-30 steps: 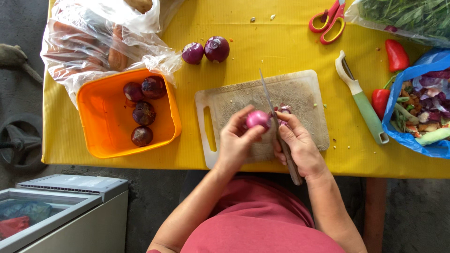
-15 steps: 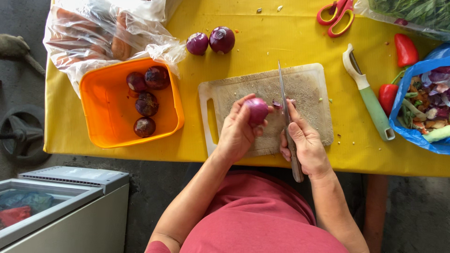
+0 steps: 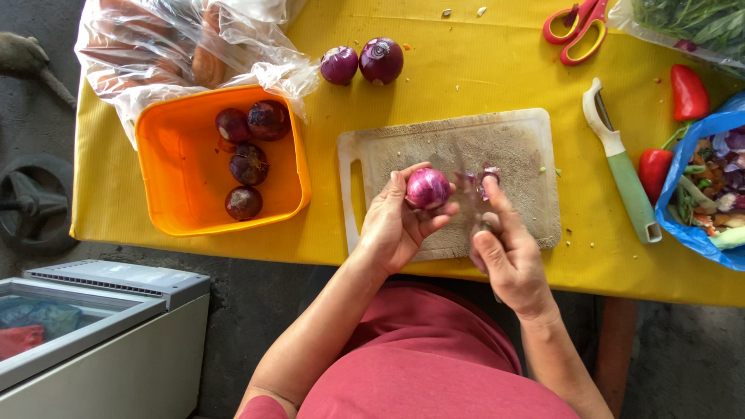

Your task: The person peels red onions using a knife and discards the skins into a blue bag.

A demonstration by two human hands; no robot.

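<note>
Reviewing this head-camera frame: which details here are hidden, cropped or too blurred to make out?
- Knife in the right hand: motion-blurred, the blade cannot be traced.
- Peeled purple onion: its underside is covered by the left hand.
- Blue plastic bag of vegetable scraps: cut off by the right edge.
- Clear plastic bag behind the orange plastic tub: contents blurred by glare, cropped at the top.

The knife [image 3: 475, 203] in the right hand [image 3: 508, 260] is motion-blurred; the blue bag [image 3: 702, 198] is cut off at the right edge.
</note>
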